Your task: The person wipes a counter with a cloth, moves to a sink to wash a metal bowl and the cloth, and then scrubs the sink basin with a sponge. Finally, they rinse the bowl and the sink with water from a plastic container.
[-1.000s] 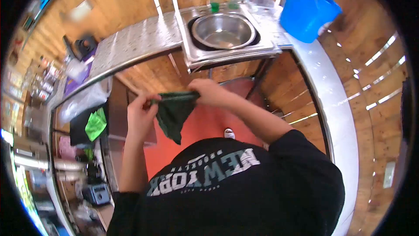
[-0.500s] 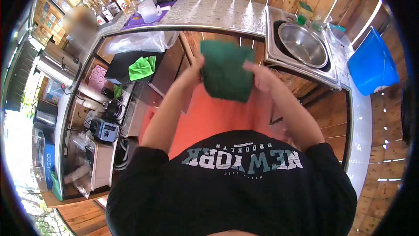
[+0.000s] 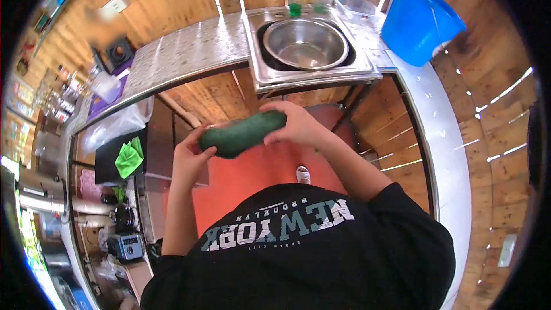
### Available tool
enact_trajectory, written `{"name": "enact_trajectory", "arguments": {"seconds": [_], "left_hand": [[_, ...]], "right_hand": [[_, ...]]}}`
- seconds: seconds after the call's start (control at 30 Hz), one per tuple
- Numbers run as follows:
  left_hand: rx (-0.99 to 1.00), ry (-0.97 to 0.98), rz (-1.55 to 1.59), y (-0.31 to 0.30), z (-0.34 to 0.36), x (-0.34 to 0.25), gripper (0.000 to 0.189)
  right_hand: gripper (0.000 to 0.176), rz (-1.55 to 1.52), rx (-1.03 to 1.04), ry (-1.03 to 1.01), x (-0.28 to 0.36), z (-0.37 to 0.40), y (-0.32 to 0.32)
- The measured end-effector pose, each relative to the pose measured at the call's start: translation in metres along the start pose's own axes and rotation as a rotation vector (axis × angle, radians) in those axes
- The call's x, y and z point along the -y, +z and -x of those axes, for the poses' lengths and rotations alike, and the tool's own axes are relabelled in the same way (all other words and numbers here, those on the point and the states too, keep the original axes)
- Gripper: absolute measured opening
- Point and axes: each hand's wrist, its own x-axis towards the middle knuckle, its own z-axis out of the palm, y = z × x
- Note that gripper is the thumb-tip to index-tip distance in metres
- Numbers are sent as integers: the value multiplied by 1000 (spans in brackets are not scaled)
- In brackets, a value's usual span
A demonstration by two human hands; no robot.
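Between my two hands is a dark green cloth (image 3: pixel 244 133), bunched into a thick, rounded roll that slants slightly up to the right. My left hand (image 3: pixel 191 154) grips its left end, thumb on the near side. At the right end, my right hand (image 3: pixel 294 126) curls around the cloth, fingers over the top and thumb below. The cloth is held in the air above the red floor (image 3: pixel 229 184), in front of my black shirt.
Ahead is a sink (image 3: pixel 258 78) with a metal basin (image 3: pixel 307 68) in it. A blue bucket (image 3: pixel 422 20) stands on the right counter. On the left, a bright green cloth (image 3: pixel 130 157) lies on a black surface, above shelves with a blue-grey device (image 3: pixel 126 247).
The green cloth has gone from a broad, squarish shape to a narrow roll. My view has turned right, and the sink now lies nearly straight ahead.
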Motion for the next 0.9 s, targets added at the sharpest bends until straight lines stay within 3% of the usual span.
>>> {"name": "enact_trajectory", "arguments": {"seconds": [0.03, 0.13, 0.17, 0.23, 0.27, 0.33, 0.37, 0.43, 0.5, 0.57, 0.63, 0.7, 0.77, 0.87, 0.9], "left_hand": [[-54, 74, -92, 18, -6, -19, 47], [-37, 326, -874, 56, -32, -64, 37], [-59, 445, -980, 63, -49, -65, 33], [-90, 608, -977, 85, -90, -79, 33], [-109, 686, -975, 100, -114, -87, 32], [12, 838, -734, 138, -172, -106, 32], [133, 893, -670, 160, -206, -115, 33], [277, 788, -389, 215, -269, -121, 34], [190, 786, -317, 267, -324, -110, 37], [85, 751, -663, 295, -374, -76, 48], [219, 552, -1074, 285, -389, -47, 53], [8, 310, -1385, 262, -367, -32, 49], [-110, 104, -1407, 227, -378, -7, 46], [-114, -34, -1472, 197, -379, 2, 46], [-106, -58, -1518, 191, -377, 1, 46]], "right_hand": [[53, 90, 60, 126, 27, 8, -18], [39, 288, 23, 78, 29, 21, -53], [34, 441, -70, -18, 38, 21, -73], [23, 590, -299, -268, 36, 18, -112], [24, 324, -247, -171, 27, 20, -131], [29, 85, -326, 30, 5, 25, -166], [35, -3, -466, 86, 10, 26, -179], [44, -76, -710, 111, 0, 22, -207], [44, -49, -886, 97, -34, 17, -235], [39, 79, -935, 206, -88, 19, -268], [38, 326, -843, 379, -165, 33, -294], [40, 531, -747, 531, -194, 43, -302], [42, 681, -697, 680, -198, 36, -299], [39, 984, -787, 502, -148, 1, -293], [36, 983, -796, 314, -154, -12, -297]]}}
